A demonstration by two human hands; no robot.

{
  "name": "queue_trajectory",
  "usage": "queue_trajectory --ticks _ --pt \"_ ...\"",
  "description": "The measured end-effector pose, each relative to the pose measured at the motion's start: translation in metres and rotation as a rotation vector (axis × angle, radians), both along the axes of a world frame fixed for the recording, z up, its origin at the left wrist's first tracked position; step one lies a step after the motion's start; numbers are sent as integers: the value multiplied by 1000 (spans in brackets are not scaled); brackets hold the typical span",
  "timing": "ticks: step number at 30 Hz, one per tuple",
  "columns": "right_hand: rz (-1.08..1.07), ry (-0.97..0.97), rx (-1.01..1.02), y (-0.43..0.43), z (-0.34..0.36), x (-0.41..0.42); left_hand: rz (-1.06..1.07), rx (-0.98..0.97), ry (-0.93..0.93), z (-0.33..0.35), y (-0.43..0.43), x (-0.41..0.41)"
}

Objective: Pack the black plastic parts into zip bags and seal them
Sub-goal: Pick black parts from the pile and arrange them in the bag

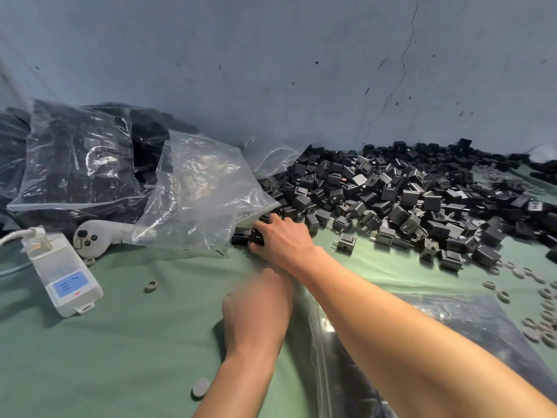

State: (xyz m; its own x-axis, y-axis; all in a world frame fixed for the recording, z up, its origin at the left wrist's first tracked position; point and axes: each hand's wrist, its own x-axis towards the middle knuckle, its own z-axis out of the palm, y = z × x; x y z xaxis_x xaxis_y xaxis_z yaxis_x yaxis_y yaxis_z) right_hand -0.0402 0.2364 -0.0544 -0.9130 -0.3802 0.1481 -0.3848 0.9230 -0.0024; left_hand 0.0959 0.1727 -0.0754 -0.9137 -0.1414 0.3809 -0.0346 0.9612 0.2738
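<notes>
The right hand (280,239) reaches to the mouth of an empty clear zip bag (196,188) that slumps on the bench (120,342), its fingers curled down over a few black plastic parts (407,200) at the near edge of the big loose heap, just where the bag's opening lies. The left hand (259,300) sits lower, partly under the right forearm and smeared by motion, so I cannot tell how open it is or whether it has hold of anything. The main risk, as I judge it, is the bag mouth: the film is limp and crumpled, and with nothing visibly holding it open the parts could catch on the lip and spill back onto the bench instead of going in. The metal prongs on the parts may also snag or prick the thin plastic. Small grey rubber rings (542,312) lie scattered near the heap on the right, and a careless scoop could sweep some in with the parts. A sideways push on the bag could also shove it against the white handheld device (93,236) and the power strip (63,273) beside it. Filled bags (78,158) lean against the wall behind.
</notes>
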Motion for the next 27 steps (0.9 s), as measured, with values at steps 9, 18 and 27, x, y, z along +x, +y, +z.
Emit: queue_trajectory --ticks 9,18,27 --pt "-153 -56 -463 -2 14 -1 16 -27 -15 0 -2 1" --pt "19 5 -212 -33 8 2 -4 -68 -12 4 -4 1" --pt "-68 -139 -481 -19 19 10 3 -71 -42 2 -4 1"
